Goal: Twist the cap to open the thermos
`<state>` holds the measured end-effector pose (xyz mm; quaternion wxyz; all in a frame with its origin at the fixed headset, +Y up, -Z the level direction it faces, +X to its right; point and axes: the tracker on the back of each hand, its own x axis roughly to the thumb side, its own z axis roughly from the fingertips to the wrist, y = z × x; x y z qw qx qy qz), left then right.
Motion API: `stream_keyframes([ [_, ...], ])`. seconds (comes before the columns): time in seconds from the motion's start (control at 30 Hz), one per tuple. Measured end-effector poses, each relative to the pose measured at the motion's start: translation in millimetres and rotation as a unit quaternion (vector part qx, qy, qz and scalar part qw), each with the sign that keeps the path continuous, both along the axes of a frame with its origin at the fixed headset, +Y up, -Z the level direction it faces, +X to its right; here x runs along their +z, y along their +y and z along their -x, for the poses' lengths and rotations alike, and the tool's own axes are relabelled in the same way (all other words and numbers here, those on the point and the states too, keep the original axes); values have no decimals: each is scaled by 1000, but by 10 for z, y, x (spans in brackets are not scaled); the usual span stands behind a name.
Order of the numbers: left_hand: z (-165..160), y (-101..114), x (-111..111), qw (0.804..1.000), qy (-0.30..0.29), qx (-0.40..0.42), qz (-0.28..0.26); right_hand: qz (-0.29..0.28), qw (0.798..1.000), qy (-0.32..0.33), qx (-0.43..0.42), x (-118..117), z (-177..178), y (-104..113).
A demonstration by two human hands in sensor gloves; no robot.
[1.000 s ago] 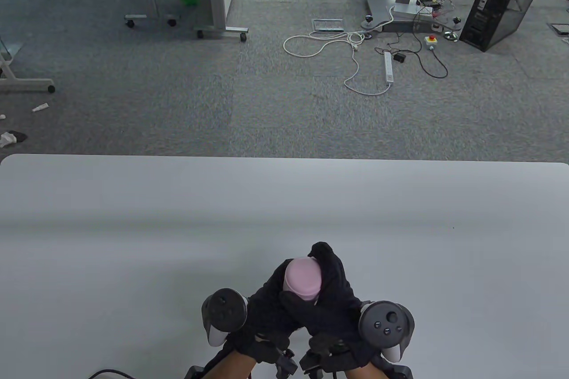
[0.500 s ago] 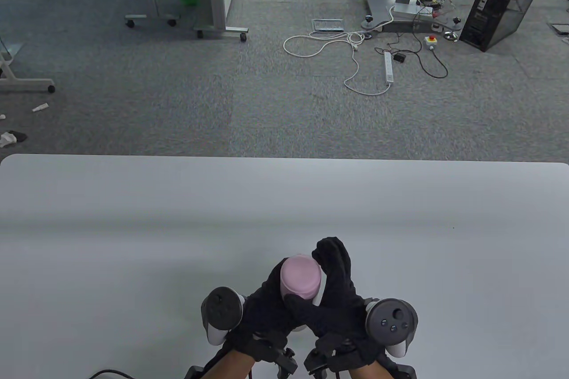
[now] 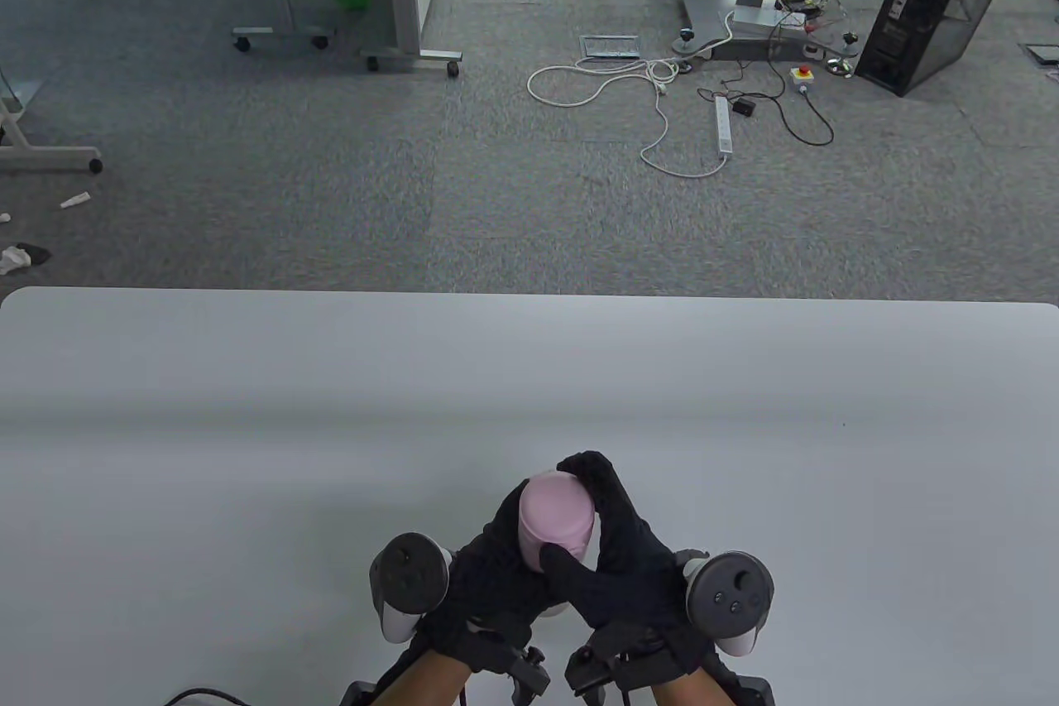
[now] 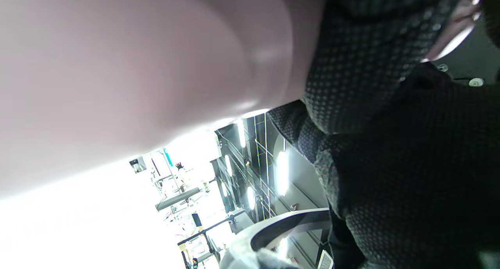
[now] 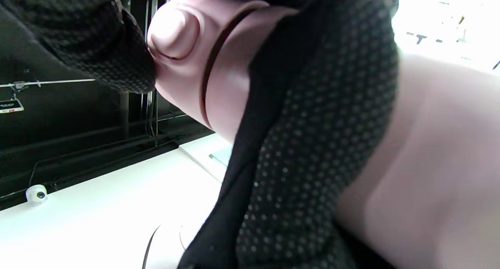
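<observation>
Since earlier, right hand (image 3: 616, 565) fingers have curled back onto the cap (image 3: 556, 514); left hand (image 3: 488, 573) grips the thermos (image 4: 117, 77) below it.

My table view looks down from above the person's side, facing 12 o'clock across the worktop (image 3: 248, 375) to the carpeted floor (image 3: 331, 184) beyond; both hands sit at 6 o'clock, fairly far below the lens. My left wrist view is tilted, pressed close against the thermos (image 4: 129, 65), looking up past it toward ceiling lights. My right wrist view is just as near, also tilted, with the cap (image 5: 175, 34) at 11 o'clock. All three share the thermos and gloved fingers (image 5: 312, 124).
</observation>
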<state>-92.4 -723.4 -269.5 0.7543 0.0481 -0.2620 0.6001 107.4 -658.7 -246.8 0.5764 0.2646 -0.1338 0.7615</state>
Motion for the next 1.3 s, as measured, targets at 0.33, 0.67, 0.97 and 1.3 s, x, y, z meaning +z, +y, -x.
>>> stream_keyframes([
  [0.33, -30, 36, 26, 999, 8, -27, -17, -52, 986, -125, 95, 165, 96, 74],
  [0.67, -49, -4, 13, 1000, -22, -4, -1, -19, 1000, 1, -8, -9, -14, 6],
  [0.97, -22, 25, 30, 999, 15, -33, -17, -44, 988, -122, 87, 114, 36, 49],
  [1.3, -16, 10, 13, 1000, 0, -11, -3, -22, 999, -24, 25, 18, 4, 21],
])
